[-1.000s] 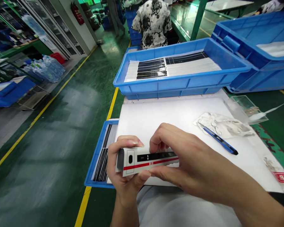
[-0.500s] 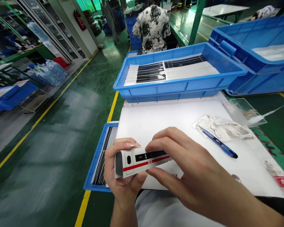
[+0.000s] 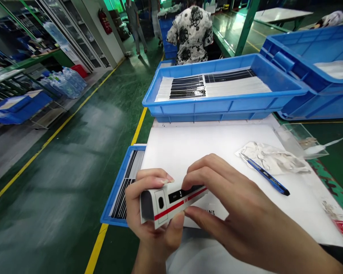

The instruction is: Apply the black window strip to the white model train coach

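Head view: the half-curled right hand (image 3: 234,201) is hiding the far end of the striped shell (image 3: 171,204) while pinching it; the left hand (image 3: 151,228) is clasping its near end, over the white board's (image 3: 194,142) near-left corner.

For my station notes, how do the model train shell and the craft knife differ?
The model train shell is in the left hand; the craft knife lies on the white work surface. The shell is white with red and black bands; the knife's handle is blue and black. Both are elongated.

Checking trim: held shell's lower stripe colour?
The lower stripe is red, best seen in the head view.
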`<state>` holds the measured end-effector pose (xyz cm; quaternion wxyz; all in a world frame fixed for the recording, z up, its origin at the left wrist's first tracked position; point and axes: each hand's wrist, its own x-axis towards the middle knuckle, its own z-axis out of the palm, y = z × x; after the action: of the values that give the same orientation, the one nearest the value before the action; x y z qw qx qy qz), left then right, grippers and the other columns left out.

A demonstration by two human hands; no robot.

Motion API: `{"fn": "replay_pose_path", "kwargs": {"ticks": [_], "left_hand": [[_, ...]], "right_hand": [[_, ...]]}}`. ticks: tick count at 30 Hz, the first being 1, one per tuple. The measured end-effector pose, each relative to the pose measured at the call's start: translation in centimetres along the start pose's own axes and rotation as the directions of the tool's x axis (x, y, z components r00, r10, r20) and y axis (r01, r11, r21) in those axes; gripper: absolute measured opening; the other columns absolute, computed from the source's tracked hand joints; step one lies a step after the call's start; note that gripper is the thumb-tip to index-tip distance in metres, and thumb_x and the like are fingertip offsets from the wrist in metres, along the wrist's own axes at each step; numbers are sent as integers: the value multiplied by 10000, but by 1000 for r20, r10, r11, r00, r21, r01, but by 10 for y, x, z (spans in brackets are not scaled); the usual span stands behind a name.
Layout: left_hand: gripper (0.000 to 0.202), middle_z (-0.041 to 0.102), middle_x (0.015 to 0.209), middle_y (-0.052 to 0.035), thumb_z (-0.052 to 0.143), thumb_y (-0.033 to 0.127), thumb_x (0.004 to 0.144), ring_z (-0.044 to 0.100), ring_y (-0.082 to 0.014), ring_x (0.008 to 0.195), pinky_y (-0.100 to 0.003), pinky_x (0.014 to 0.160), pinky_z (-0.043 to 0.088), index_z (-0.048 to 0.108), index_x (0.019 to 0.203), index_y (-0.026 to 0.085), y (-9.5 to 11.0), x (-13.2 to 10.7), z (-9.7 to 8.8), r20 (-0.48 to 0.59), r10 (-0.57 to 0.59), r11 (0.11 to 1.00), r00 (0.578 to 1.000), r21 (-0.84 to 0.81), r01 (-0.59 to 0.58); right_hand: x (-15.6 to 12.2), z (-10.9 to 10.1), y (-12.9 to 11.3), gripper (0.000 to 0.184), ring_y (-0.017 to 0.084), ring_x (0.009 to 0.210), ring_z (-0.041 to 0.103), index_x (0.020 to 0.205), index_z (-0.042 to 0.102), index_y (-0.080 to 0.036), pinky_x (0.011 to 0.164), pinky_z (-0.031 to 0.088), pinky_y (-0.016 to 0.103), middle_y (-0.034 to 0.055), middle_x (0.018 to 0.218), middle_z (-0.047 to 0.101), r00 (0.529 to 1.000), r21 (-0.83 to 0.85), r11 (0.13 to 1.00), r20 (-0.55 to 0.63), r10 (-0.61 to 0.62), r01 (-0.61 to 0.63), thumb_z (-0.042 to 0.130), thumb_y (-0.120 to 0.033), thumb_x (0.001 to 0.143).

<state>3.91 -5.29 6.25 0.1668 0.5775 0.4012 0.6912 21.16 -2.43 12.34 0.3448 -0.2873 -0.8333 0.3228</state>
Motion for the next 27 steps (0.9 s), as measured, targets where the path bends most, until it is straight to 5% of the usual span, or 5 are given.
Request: {"fn": "replay_pose_path", "kwargs": {"ticks": [4,12,20,27], "left_hand": [[435,579,971,-44,736,141,738,559,-217,877,-355,726,524,596,1146,192,3,-1,0,23,74,997,997,20,-75],[365,504,895,-7,754,188,794,583,-226,825,-402,691,496,564,1104,222,8,-6,5,-6,169,979,986,115,-167],[315,489,911,20,723,215,855,612,-212,864,-436,781,532,494,1070,245,15,-12,4,26,125,974,992,187,-127],[279,452,850,32,739,309,877,604,-189,764,-401,662,532,519,1039,249,4,-12,8,-74,235,953,969,213,-215]], "right_hand": [[-3,0,0,108,215,957,539,1089,590,-149,825,475,361,63,1069,601,999,-36,998,-2,-49,49,585,-79,1007],[-10,9,8,120,210,960,526,1113,596,-106,855,480,363,87,1075,595,986,-39,987,-40,-160,158,595,-43,1010],[-18,21,19,234,215,984,565,1147,621,-98,882,520,366,93,1089,620,957,-42,968,-143,-252,248,665,11,944],[-24,45,23,264,248,1123,657,1175,668,-43,975,577,408,130,1180,668,844,-191,934,-403,-356,302,663,53,929]]}}
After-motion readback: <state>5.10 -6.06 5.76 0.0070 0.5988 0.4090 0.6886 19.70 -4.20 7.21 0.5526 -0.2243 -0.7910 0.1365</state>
